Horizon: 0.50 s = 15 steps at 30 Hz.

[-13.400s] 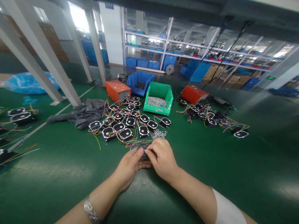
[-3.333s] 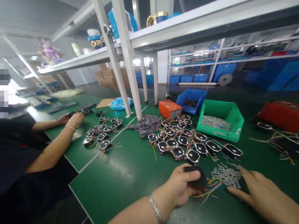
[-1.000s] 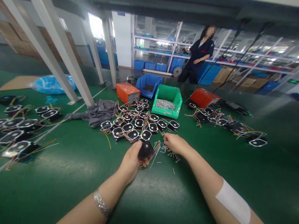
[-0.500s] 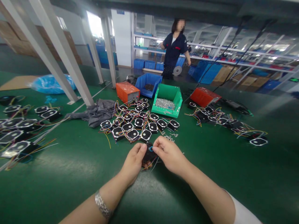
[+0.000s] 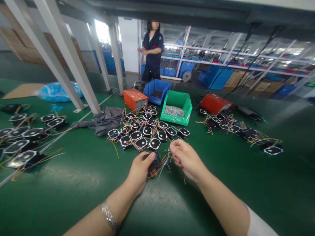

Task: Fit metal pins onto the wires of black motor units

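I'm gripping a small black fan [image 5: 153, 161] in my left hand [image 5: 140, 170] at lower centre of the frame, above the green bench [image 5: 73, 183]; my right hand [image 5: 185, 159] is pinching closed beside it, can't tell on what.

Green tabletop [image 5: 73, 183] carries: cluster of black wired fan units [image 5: 145, 129] at centre; green bin [image 5: 177, 112] of screws behind it; blue bin [image 5: 157, 91]; two orange boxes [image 5: 133, 99] [image 5: 216, 103]; grey cloth [image 5: 103, 119]; loose screws [image 5: 169, 162]; further fan units far left [image 5: 22, 141] and right [image 5: 236, 127].
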Each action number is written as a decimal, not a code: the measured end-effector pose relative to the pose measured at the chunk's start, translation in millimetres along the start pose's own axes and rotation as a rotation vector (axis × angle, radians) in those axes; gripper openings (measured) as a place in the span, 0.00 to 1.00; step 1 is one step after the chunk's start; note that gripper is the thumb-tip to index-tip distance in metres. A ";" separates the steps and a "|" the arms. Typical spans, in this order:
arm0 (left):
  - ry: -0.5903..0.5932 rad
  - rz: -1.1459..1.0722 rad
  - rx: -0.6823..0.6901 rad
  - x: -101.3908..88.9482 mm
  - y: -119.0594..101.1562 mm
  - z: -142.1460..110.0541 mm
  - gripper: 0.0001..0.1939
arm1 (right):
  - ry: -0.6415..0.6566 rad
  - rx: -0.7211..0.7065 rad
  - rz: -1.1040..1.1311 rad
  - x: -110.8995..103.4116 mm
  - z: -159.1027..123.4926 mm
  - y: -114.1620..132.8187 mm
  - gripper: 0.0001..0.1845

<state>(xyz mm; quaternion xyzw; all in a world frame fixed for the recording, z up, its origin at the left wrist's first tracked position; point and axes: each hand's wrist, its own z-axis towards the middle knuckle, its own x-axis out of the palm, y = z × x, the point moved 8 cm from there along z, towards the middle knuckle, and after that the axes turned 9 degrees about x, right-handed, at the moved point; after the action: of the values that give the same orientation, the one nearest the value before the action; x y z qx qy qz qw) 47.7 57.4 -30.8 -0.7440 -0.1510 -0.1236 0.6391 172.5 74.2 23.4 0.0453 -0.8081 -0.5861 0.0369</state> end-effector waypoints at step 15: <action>0.043 -0.062 0.003 2.0 -5.1 0.3 0.13 | 0.141 0.222 0.385 -7.6 1.8 -46.1 0.11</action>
<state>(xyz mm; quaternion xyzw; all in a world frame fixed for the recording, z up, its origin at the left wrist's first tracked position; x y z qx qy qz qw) 47.6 58.5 -25.5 -0.7353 -0.1603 -0.1588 0.6390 181.2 62.6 -21.0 -0.0650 -0.8567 -0.4713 0.1994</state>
